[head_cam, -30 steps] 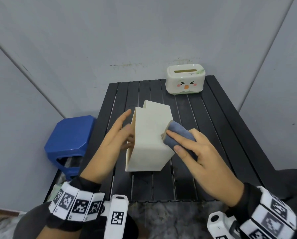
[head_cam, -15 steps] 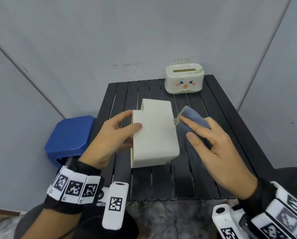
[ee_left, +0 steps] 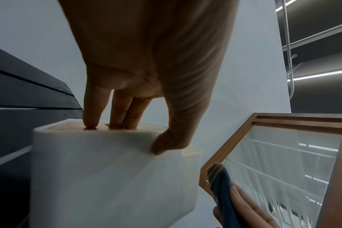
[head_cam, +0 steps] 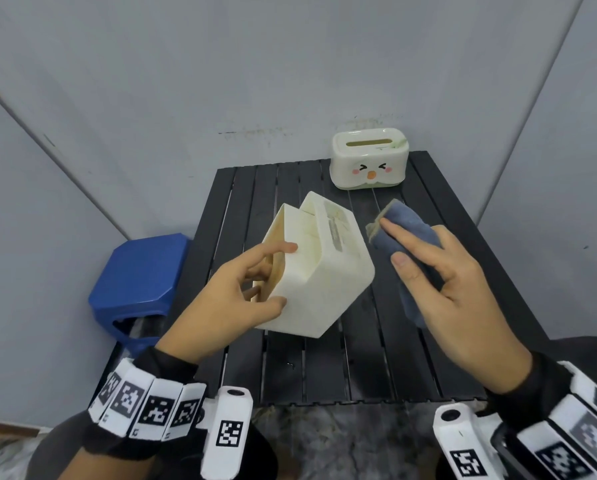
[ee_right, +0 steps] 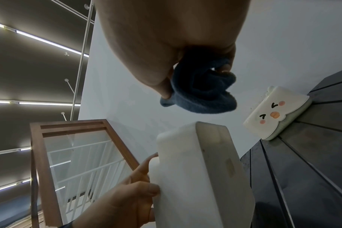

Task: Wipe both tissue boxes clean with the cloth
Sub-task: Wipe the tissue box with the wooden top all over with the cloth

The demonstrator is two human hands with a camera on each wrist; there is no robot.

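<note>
Overhead, the left hand [head_cam: 228, 299] grips the plain cream tissue box [head_cam: 324, 271] tilted above the slatted black table [head_cam: 463, 306], while the right hand [head_cam: 453, 289] holds the blue cloth [head_cam: 404, 226] beside it, apart. From the left wrist, fingers [ee_left: 92, 108] reach inside the box's open end. From the right wrist, the duck-faced tissue box [ee_right: 275, 114] sits at the table's far edge.

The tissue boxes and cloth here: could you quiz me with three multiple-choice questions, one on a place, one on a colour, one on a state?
1. Where is the box with the face?
A. at the table's far edge
B. on the stool
C. in the left hand

2. What colour is the cloth?
A. red
B. blue
C. yellow

3. Is the cloth touching the plain box?
A. yes, pressed on it
B. yes, draped over it
C. no, held apart

Answers:
1 A: it stands on the table near the wall.
2 B: it shows blue in the right hand.
3 C: a gap shows between them, while the left hand grips the plain box.
</note>
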